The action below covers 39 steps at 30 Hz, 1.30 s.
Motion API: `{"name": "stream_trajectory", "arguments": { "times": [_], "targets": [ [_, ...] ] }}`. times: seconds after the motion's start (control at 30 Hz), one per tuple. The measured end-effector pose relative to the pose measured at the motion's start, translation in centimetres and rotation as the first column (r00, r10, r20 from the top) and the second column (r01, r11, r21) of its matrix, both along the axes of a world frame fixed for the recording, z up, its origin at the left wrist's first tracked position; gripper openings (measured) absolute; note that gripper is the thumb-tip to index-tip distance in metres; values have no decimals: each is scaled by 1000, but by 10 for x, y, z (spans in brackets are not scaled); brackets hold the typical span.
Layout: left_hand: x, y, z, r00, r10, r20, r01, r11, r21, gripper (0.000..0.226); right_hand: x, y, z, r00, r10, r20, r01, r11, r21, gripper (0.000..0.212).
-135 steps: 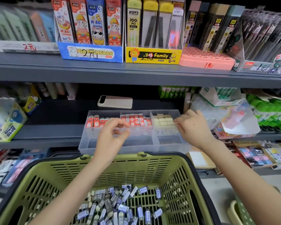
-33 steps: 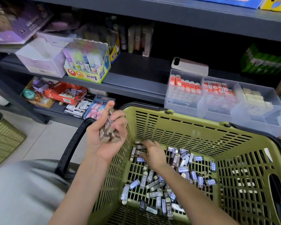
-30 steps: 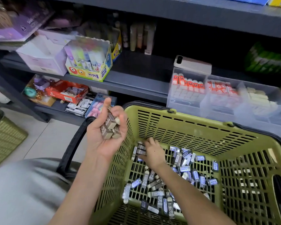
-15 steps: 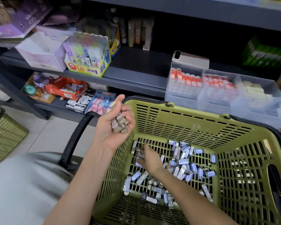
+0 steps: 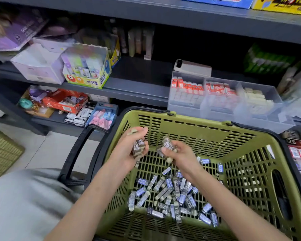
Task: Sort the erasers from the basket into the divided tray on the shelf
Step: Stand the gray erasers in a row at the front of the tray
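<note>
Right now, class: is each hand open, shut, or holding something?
Left hand: grips several 2B erasers.
Right hand: holds a smaller eraser bunch.

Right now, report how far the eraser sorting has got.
Done: the divided tray holds rows of red-sleeved erasers in two compartments and beige erasers in a third. In hand: the left hand grips a stack of 2B erasers; the right hand pinches a few more. Left: a heap of loose erasers on the green basket floor.

Dark grey metal shelving with stationery boxes, pale tiled floor below.
</note>
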<state>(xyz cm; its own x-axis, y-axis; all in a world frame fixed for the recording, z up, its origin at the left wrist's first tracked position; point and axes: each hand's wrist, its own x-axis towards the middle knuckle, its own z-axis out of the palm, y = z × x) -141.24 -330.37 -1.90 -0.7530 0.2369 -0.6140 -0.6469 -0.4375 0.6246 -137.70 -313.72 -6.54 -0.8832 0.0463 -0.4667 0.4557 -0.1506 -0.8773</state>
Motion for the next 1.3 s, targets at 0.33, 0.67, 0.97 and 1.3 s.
{"name": "stream_trajectory", "arguments": {
  "times": [0.33, 0.67, 0.97, 1.3],
  "targets": [
    [15, 20, -8, 967, -252, -31, 252, 968, -15, 49, 23, -27, 40, 905, 316, -285, -101, 810, 578, 38],
    [9, 17, -8, 999, -28, -23, 31, 991, 129, 23, 14, -20, 39, 869, 422, -260, -209, 788, 580, 39],
    [-3, 7, 8, 993, 114, 10, -112, 956, 272, 24, 16, 0, -72, 711, 666, 224, -463, 204, 862, 33],
    [-3, 7, 10, 998, 51, -28, -41, 960, 275, 24, 13, -6, -99, 492, 828, 271, -432, -38, 901, 23]
  ]
}}
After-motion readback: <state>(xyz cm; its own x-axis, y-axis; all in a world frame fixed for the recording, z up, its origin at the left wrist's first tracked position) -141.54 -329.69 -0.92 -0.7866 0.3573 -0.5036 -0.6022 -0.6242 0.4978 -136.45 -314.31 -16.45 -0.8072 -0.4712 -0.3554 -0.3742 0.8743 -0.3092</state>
